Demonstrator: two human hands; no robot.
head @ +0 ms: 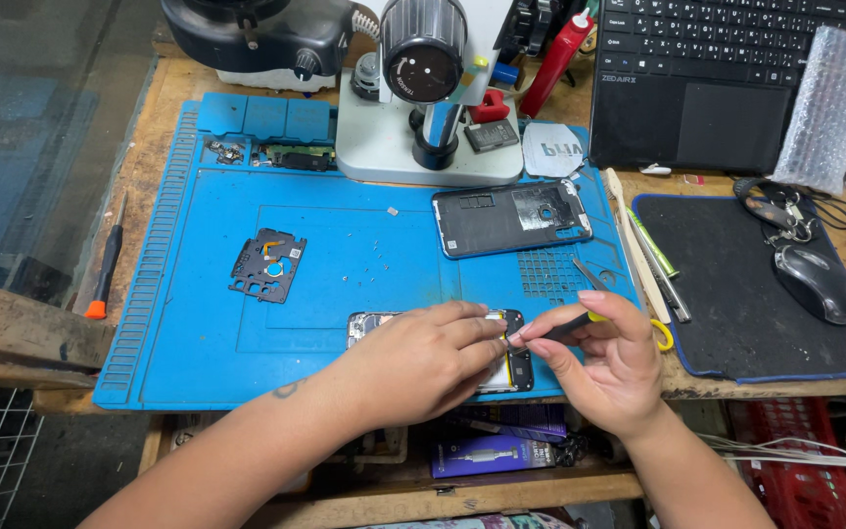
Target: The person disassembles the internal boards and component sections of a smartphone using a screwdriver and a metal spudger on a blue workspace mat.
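Phone (516, 367), opened and lying flat on the blue mat (364, 255), sits under both hands at the mat's near edge. Left hand (423, 362) lies over it, fingers curled down and pressing on the body, covering most of it. Right hand (609, 362) is closed in a pinch around a screwdriver (580, 323) with a black shaft and yellow handle, its tip pointing left onto the phone beside the left fingertips.

Beyond the hands lies a dark back cover (511, 217), inside up. Up and left of the left hand rests a small black bracket (268, 264); tiny screws dot the mat between them. Just right of the right hand, slim tools (653, 260) lie along the mat's edge, then a black pad (736, 294) with a mouse (817, 282) and keys (780, 211). Farther off stand a microscope (428, 88), a laptop (717, 78) and a bubble-wrap bag (829, 108). Far left lies an orange-tipped screwdriver (105, 260). Below the hands, under the bench, a purple box (492, 456) lies flat.
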